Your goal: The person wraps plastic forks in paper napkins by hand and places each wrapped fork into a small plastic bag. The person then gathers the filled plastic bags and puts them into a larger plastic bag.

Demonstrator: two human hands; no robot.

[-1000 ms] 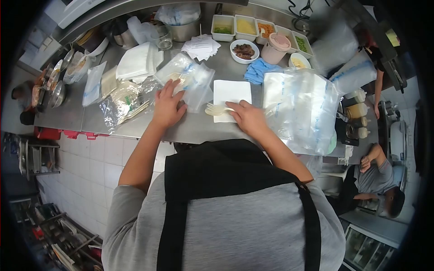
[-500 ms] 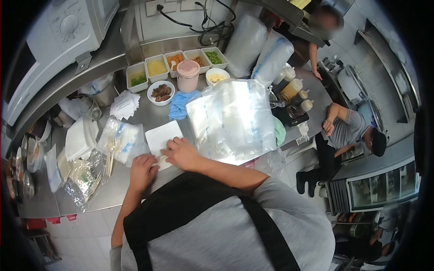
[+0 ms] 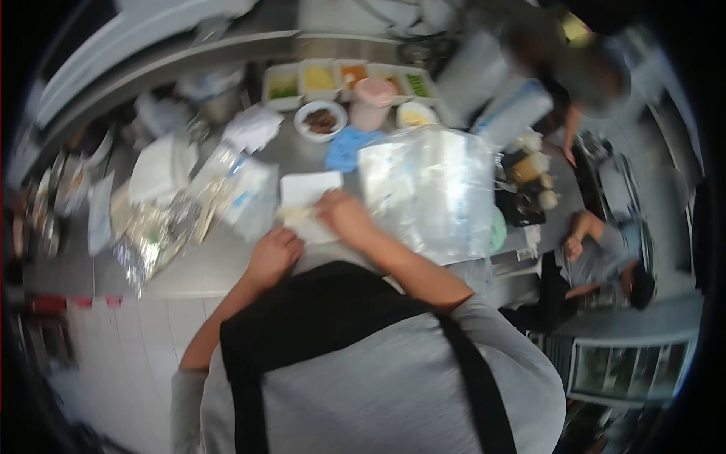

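A white paper sheet (image 3: 311, 184) lies flat on the steel counter in front of me, with a pale, blurred strip (image 3: 297, 216) across its middle; I cannot make out what the strip is. My right hand (image 3: 346, 217) is at the sheet's right side, its fingertips closed on the edge by the strip. Curled fingers of my left hand (image 3: 275, 254) rest at the sheet's lower left corner; what they hold, if anything, is hidden. Right of the sheet lies a stack of clear plastic bags (image 3: 427, 193). Thin wooden sticks (image 3: 206, 222) in clear packaging are to its left.
Behind are a white bowl of brown food (image 3: 321, 121), a pink-lidded container (image 3: 372, 104), a blue cloth (image 3: 350, 148) and several tubs of toppings (image 3: 318, 78). Sauce bottles (image 3: 533, 166) stand at right. Beyond the counter a person in a grey shirt (image 3: 597, 253) sits.
My view has shifted, so the counter appears further right and higher, with more blur. My hands have moved apart, and the pale strip on the sheet shows between them.
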